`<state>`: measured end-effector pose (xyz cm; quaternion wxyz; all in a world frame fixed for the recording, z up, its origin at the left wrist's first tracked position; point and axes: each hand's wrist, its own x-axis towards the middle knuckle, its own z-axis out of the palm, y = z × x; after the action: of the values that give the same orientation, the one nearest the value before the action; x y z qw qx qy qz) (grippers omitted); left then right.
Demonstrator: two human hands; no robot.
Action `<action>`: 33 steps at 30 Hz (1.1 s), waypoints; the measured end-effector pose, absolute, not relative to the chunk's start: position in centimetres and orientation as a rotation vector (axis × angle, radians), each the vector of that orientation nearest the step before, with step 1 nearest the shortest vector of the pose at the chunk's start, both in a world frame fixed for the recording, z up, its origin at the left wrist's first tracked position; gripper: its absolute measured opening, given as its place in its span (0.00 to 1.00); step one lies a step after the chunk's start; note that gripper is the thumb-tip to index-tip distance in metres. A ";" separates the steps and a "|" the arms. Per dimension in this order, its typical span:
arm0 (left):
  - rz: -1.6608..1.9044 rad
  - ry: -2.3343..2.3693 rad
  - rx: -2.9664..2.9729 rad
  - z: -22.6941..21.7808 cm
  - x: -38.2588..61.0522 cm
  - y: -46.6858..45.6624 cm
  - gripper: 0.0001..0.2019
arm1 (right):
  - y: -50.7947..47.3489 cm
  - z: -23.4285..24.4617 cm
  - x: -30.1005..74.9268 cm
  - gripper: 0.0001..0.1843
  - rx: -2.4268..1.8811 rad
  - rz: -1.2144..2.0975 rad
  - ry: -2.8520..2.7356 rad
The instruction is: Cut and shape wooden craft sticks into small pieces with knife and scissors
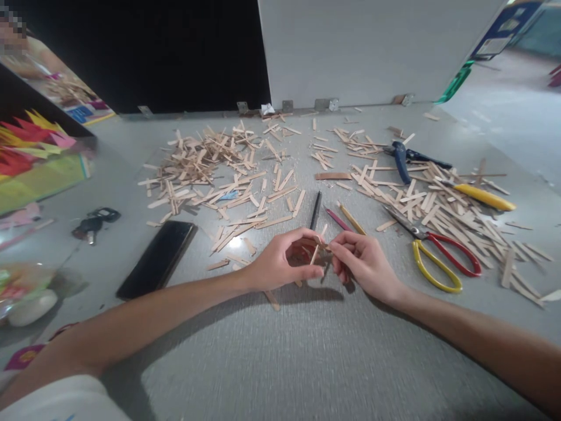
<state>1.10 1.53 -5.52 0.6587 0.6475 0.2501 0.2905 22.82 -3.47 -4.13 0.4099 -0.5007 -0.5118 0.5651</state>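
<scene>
Over the middle of the grey table, my left hand curls in a C shape, its fingers and thumb closed on small craft-stick pieces that meet at an angle. My right hand pinches the end of a short stick at the same small joint. How the pieces are joined is too small to tell. Just beyond the hands lie a black pen, a purple pencil and a yellow pencil.
Cut sticks lie heaped at the back left, more at the right. Scissors, a blue-handled cutter and a yellow-handled tool rest there. A phone and keys are left. A board stands behind.
</scene>
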 end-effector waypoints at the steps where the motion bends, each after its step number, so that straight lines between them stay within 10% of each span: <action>1: 0.657 0.560 1.466 -5.5 1.1 1.6 0.30 | -3.4 -4.1 22.9 0.27 -1.261 1.427 -1.273; 4: 0.725 0.567 1.559 -5.7 1.0 1.5 0.39 | -3.2 -4.0 23.0 0.29 -1.253 1.426 -1.237; 11: 0.942 0.705 1.773 -5.8 1.2 1.0 0.11 | -3.7 -3.8 22.6 0.29 -1.214 1.506 -1.235; 24: 1.000 0.706 1.746 -5.6 1.1 0.4 0.24 | -4.8 -4.0 21.7 0.28 -1.130 1.606 -1.211; 33: 1.009 0.736 1.850 -5.9 1.0 0.4 0.09 | -4.7 -4.2 21.6 0.29 -1.159 1.520 -1.237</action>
<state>1.02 0.39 -5.85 0.4393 0.7447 0.2961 0.4059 21.55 -4.73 -4.21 0.4191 -0.4620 -0.4932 0.6063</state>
